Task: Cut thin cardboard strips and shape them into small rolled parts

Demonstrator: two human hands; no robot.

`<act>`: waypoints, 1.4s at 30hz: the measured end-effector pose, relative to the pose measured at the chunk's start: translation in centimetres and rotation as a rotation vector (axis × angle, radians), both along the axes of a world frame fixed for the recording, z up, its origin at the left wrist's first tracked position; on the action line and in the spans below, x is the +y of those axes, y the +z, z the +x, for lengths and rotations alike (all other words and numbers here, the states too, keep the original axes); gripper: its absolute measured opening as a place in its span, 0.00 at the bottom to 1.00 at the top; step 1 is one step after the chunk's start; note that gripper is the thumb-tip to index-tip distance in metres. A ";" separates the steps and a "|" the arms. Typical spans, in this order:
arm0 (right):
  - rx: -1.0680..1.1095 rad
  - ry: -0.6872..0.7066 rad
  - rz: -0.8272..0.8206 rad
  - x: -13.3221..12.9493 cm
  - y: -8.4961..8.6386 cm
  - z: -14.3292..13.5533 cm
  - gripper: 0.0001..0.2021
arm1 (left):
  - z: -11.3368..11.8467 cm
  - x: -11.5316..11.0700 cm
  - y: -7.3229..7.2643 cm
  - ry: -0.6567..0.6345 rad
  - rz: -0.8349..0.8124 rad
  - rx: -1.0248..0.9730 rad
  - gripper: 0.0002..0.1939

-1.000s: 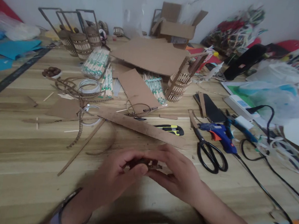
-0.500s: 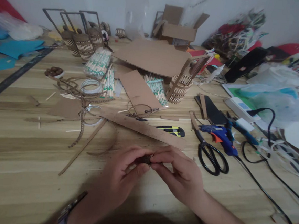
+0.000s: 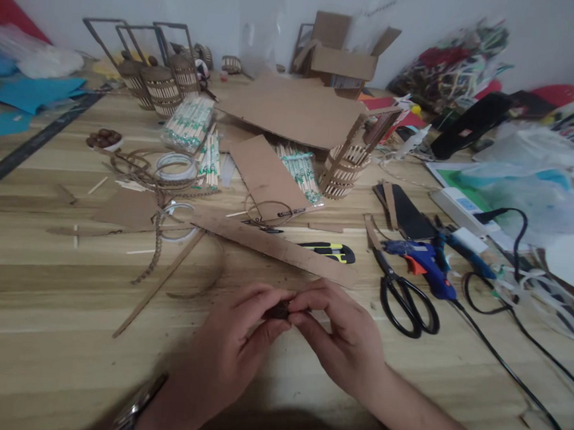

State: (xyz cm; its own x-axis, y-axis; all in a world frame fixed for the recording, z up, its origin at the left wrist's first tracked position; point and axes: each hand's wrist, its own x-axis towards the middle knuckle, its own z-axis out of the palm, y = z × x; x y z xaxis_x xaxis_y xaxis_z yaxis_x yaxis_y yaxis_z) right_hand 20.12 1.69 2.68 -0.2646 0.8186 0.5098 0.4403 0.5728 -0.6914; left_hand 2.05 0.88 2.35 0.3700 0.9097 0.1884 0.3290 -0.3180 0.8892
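Between the fingertips of both hands is a small dark brown piece point(image 3: 277, 310), mostly hidden, so its kind does not show. My left hand point(image 3: 240, 334) is closed on its left side, thumb below and fingers above. From the right, my right hand point(image 3: 342, 335) pinches the same piece, its fingertips meeting the left ones. Just beyond the hands lie a long cardboard strip point(image 3: 275, 244) and a yellow and black utility knife point(image 3: 328, 251). Black-handled scissors point(image 3: 406, 304) rest to the right, beside a blue glue gun point(image 3: 425, 265).
Farther back stands a slatted bucket point(image 3: 345, 170) with an upright frame. Bundled wooden sticks point(image 3: 189, 121), cardboard sheets point(image 3: 290, 109) and a bowl of brown balls point(image 3: 104, 139) lie about. Several finished-looking buckets point(image 3: 160, 89) stand at back left. The glue gun's cord point(image 3: 508, 371) runs along the right.
Both hands have shifted very slightly, and the left wrist has turned a little. The small brown piece stays pinched between them. Everything on the table lies as before.
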 end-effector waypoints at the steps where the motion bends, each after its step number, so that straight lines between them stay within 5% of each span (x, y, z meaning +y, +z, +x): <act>1: 0.008 -0.009 -0.013 0.0 -0.1 0.0 0.03 | 0.0 0.0 0.0 -0.009 0.015 0.004 0.11; 11: 0.098 -0.032 -0.100 0.3 -0.5 -0.3 0.03 | 0.1 0.2 -0.3 0.099 -0.055 -0.040 0.14; 17: 0.130 -0.032 -0.038 0.1 -0.3 -0.6 0.03 | 0.2 0.0 0.8 0.130 -0.123 -0.125 0.11; 23: 0.219 0.057 -0.193 -0.1 -0.2 -0.8 0.03 | -0.4 0.1 1.5 0.145 -0.129 -0.142 0.07; 31: 0.219 0.058 -0.205 -0.2 0.0 -1.1 0.03 | -0.8 0.3 1.0 0.121 -0.283 -0.322 0.07; 38: 0.177 0.012 -0.210 -0.2 0.0 -1.5 0.04 | -1.0 0.5 0.6 0.165 -0.404 -0.254 0.17; 42: 0.149 0.037 -0.238 0.0 0.1 -1.8 0.05 | -1.3 0.5 0.7 0.148 -0.396 -0.236 0.14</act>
State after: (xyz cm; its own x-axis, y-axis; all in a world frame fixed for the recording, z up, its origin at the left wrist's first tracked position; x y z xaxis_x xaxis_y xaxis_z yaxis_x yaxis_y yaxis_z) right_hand 18.36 1.65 2.81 -0.2331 0.9112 0.3397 0.3054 0.4003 -0.8640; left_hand 0.71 1.42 3.09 0.2201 0.9680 -0.1202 0.1200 0.0954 0.9882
